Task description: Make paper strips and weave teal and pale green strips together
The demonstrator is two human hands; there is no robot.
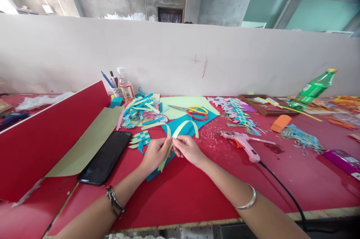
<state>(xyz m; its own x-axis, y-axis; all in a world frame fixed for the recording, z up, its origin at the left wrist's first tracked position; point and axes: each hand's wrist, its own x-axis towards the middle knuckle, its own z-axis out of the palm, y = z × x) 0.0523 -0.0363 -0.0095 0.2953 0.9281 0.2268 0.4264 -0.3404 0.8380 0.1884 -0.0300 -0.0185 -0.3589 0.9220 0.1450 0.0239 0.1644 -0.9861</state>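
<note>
Pale green paper strips (180, 128) are pinched between my left hand (156, 150) and my right hand (188, 148), which meet near the middle of the table. One strip arches up and over to the right; another end hangs down below my fingers. Both hands are closed on the paper, fingertips almost touching. Under them lies a blue paper sheet (208, 122). To the left of my left hand is a woven blue and green paper piece (144, 137). Scissors with yellow and red handles (197, 112) rest on the sheets beyond.
A pink glue gun (241, 143) with a black cord lies to the right. A black phone (105, 157) and a red upright board (56, 139) stand at left. Loose paper strips (140, 109), woven paper pieces (234, 111) and a tilted green bottle (313, 89) are farther back.
</note>
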